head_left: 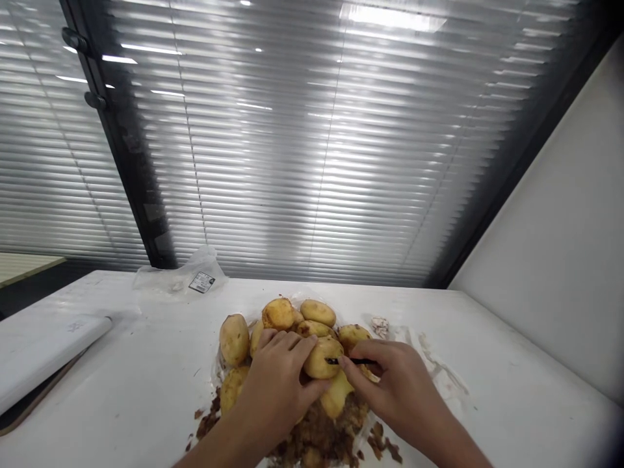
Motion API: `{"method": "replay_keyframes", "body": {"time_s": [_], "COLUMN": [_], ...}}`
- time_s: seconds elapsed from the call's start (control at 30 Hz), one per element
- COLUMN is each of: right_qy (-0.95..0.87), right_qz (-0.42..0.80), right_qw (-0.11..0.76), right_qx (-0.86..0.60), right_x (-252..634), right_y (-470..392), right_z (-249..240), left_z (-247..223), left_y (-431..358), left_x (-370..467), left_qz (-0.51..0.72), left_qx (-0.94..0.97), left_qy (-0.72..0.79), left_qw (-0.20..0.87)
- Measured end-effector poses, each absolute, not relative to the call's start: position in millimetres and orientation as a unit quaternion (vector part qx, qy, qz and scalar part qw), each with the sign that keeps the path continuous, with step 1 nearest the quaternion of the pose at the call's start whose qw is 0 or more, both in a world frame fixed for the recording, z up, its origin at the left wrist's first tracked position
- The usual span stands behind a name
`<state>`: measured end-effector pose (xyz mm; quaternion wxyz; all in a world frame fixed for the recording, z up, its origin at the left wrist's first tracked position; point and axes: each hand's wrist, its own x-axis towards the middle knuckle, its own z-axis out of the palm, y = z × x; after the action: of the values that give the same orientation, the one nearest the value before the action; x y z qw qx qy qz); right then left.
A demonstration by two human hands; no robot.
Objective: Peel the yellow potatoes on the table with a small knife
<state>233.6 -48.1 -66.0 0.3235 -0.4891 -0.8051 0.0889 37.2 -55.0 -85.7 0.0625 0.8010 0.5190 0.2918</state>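
A smooth, oval yellow potato (pixel 322 359) sits atop the heap, under the left hand (pixel 275 383), whose fingers curl over it. The right hand (pixel 397 383) pinches a thin black peeler (pixel 351 361) against its right side. Brown, ragged peelings (pixel 322 435) lie nearer, on the white table (pixel 146 377).

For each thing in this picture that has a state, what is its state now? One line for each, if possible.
Left hand: closed around one potato on the pile.
Right hand: pinching a thin dark tool, whose tip touches that potato.
Potato pile: heaped on the white table, mostly peeled.
Peelings: brown, loose, heaped below the hands.
Plastic bag: crumpled, lying flat.
Blinds: slats closed.
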Motion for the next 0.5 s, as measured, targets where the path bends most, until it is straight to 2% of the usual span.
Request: {"method": "replay_keyframes", "body": {"time_s": [0.5], "right_qy": [-0.772], "right_qz": [0.100], "right_qw": [0.327], "right_qx": [-0.535], "right_x": [231.2], "right_y": [-43.6], "right_z": [-69.1], "left_z": [-77.7], "left_y": [-56.9], "left_x": [39.5], "left_qz": [0.301], "left_qx": [0.774], "left_qy": [0.551], "left_qw": [0.088]}}
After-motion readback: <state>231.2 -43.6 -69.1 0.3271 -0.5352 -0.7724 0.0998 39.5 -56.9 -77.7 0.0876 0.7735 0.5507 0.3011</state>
